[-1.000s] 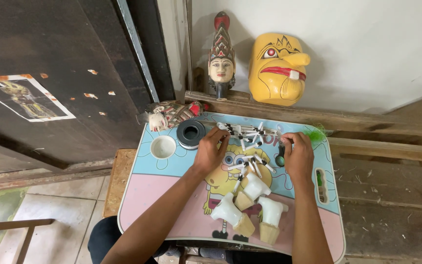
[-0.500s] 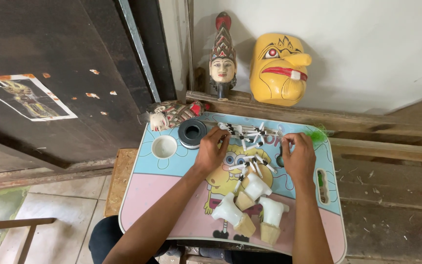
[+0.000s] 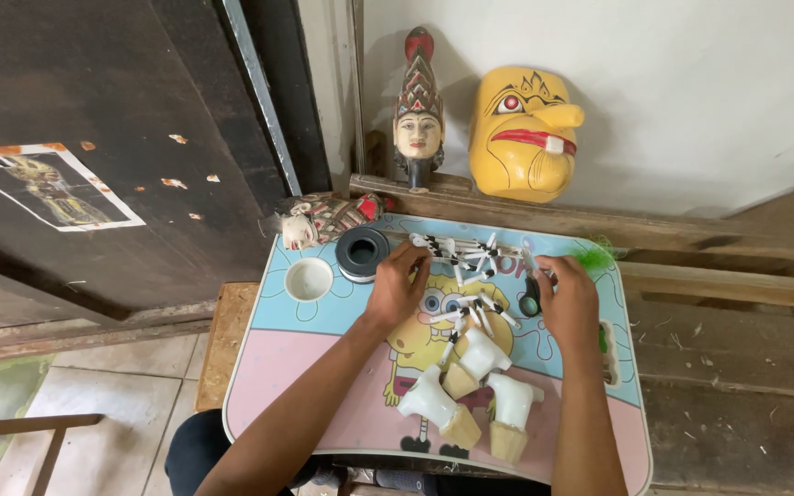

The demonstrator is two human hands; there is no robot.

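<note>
Nearest you, three white carved pieces (image 3: 470, 390) lay untouched on the pastel surface (image 3: 305, 367); since a second ago your left hand (image 3: 399, 283) stayed curled among the white sticks (image 3: 470, 250), your right hand (image 3: 567, 296) closed around a small dark object (image 3: 531, 298), grip unclear

The one camera sat on the person's head and looked steeply down, from close by, at the small pink and blue cartoon table (image 3: 323, 377) by the white wall (image 3: 691, 92).
</note>
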